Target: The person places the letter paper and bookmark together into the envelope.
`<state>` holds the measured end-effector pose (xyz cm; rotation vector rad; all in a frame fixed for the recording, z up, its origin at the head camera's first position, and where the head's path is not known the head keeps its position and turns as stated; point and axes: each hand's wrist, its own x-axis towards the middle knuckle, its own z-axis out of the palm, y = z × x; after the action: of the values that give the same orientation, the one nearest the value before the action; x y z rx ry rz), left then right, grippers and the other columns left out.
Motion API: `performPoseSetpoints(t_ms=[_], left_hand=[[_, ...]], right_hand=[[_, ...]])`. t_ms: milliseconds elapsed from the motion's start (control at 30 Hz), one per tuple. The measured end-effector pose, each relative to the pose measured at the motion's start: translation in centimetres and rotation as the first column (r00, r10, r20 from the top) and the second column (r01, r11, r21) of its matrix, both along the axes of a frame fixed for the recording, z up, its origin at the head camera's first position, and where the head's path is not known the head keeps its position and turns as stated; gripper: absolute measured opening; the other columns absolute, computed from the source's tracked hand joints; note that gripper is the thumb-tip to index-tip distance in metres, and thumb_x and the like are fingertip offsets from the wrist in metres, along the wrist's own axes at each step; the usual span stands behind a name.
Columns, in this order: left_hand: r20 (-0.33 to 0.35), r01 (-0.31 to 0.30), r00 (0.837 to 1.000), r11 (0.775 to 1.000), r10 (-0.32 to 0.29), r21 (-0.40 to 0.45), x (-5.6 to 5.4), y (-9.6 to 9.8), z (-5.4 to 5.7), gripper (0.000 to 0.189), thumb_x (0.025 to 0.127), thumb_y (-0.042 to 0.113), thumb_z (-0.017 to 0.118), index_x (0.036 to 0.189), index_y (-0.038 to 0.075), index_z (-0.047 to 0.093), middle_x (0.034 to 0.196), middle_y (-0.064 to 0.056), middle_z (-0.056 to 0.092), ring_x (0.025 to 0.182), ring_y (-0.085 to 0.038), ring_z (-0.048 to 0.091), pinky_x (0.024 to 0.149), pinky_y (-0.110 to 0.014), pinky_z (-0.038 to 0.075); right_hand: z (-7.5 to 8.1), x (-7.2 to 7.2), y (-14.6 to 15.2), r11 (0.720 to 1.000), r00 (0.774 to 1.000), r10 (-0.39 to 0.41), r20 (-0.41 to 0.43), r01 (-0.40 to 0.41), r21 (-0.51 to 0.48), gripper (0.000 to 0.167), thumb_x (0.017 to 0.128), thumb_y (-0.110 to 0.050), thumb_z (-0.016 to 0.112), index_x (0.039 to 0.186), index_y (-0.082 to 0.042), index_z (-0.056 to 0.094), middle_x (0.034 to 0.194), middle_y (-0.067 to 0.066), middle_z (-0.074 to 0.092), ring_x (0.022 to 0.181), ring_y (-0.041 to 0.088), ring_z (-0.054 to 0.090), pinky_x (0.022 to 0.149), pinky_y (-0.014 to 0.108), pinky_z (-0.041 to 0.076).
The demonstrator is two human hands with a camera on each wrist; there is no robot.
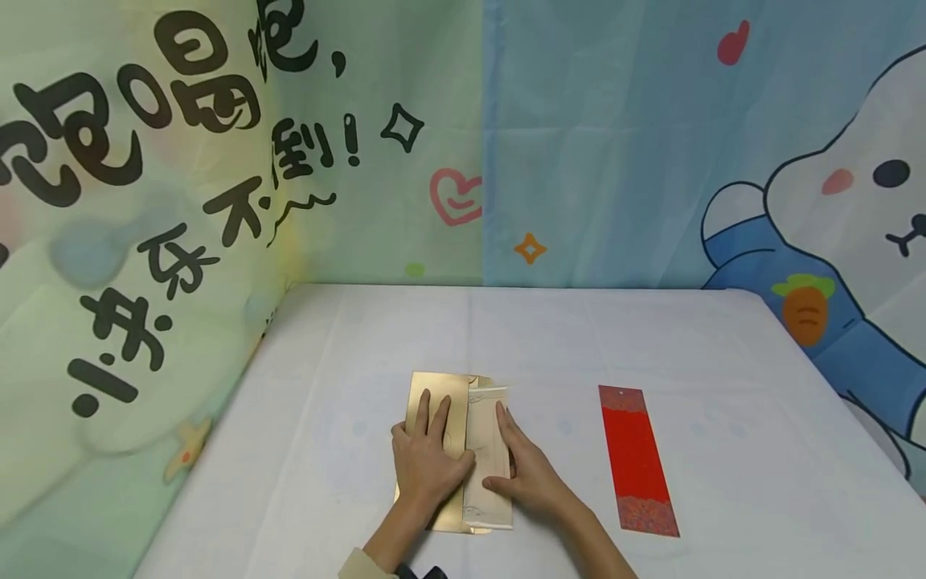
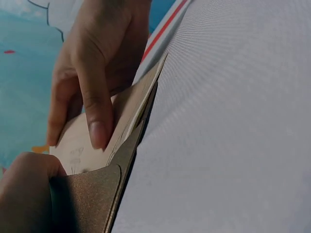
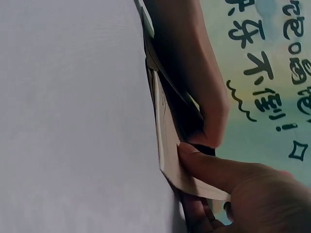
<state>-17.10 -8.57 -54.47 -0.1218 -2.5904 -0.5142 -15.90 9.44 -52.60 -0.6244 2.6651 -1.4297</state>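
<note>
A gold card cover lies lengthwise on the white table. On its right half sits a cream folded paper with faint printed ornament. My left hand rests on the gold panel with its fingers stretched out, thumb near the paper's left edge. At the paper's right edge, my right hand pinches it, thumb on top and fingers curled beneath. In the right wrist view that edge of the cream paper bends up between thumb and fingers. The left wrist view shows the gold cover overlapping the paper's near end.
To the right lies a long red strip with patterned ends. The white tabletop reaches back to a printed cloth backdrop. Another printed cloth with large black characters runs along the left side.
</note>
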Motion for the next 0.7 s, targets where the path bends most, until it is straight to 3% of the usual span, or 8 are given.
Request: performPoseSetpoints(t_ms=[100,167,233,333,500,700], left_hand=[[-0.001,-0.003,1.0,1.0,0.003,-0.009,0.0,0.0,0.1,0.077,0.058,0.043,0.063,0.13,0.018,0.054,0.14,-0.012,0.042,0.08,-0.035,0.043,0.077,-0.042,0.032],[0.0,-0.005,1.0,1.0,0.005,-0.014,0.0,0.0,0.0,0.076,0.058,0.043,0.063,0.13,0.018,0.054,0.14,-0.012,0.042,0.08,-0.036,0.044,0.078,-0.042,0.032],[0.003,-0.004,1.0,1.0,0.004,-0.015,0.0,0.1,0.0,0.077,0.058,0.044,0.063,0.13,0.018,0.054,0.14,-0.012,0.042,0.08,-0.036,0.044,0.078,-0.042,0.032],[0.008,-0.003,1.0,1.0,0.003,-0.015,0.1,0.1,-0.1,0.077,0.058,0.044,0.064,0.131,0.018,0.054,0.14,-0.012,0.042,0.08,-0.036,0.044,0.078,-0.042,0.032],[0.022,-0.005,1.0,1.0,0.005,-0.012,0.1,0.1,-0.1,0.079,0.059,0.043,0.064,0.132,0.018,0.053,0.141,-0.012,0.04,0.08,-0.036,0.043,0.078,-0.043,0.033],[0.027,0.002,1.0,1.0,-0.001,-0.017,0.1,0.1,0.0,0.078,0.06,0.043,0.063,0.133,0.018,0.052,0.142,-0.012,0.039,0.081,-0.036,0.043,0.079,-0.044,0.034]], right_hand=[[0.2,-0.1,-0.4,0.997,0.999,0.023,-0.041,-0.02,0.068,0.107,0.066,-0.015,0.081,0.147,-0.003,0.012,0.151,0.017,0.013,0.134,0.033,0.021,0.103,0.047,0.026],[0.3,-0.1,-0.3,0.995,0.998,0.026,-0.049,-0.021,0.093,0.106,0.066,-0.019,0.081,0.147,-0.002,0.014,0.149,0.02,0.016,0.123,0.033,0.041,0.096,0.041,0.037],[0.3,-0.2,0.0,0.993,0.998,0.027,-0.055,-0.02,0.117,0.106,0.065,-0.023,0.082,0.146,0.0,0.017,0.148,0.02,0.023,0.106,0.026,0.051,0.09,0.037,0.041],[0.4,-0.4,0.8,0.988,0.998,0.04,-0.05,-0.032,0.151,0.106,0.063,-0.027,0.082,0.146,-0.002,0.021,0.146,0.014,0.03,0.09,0.014,0.047,0.084,0.035,0.041],[0.4,-0.8,1.8,0.974,0.994,0.067,-0.086,-0.046,0.224,0.104,0.062,-0.031,0.082,0.146,-0.009,0.026,0.147,0.005,0.031,0.102,0.014,0.04,0.091,0.04,0.038],[0.4,-1.3,1.4,0.96,0.978,0.09,-0.19,-0.034,0.279,0.103,0.062,-0.042,0.08,0.145,-0.008,0.029,0.144,0.01,0.036,0.107,0.022,0.042,0.089,0.045,0.034]])
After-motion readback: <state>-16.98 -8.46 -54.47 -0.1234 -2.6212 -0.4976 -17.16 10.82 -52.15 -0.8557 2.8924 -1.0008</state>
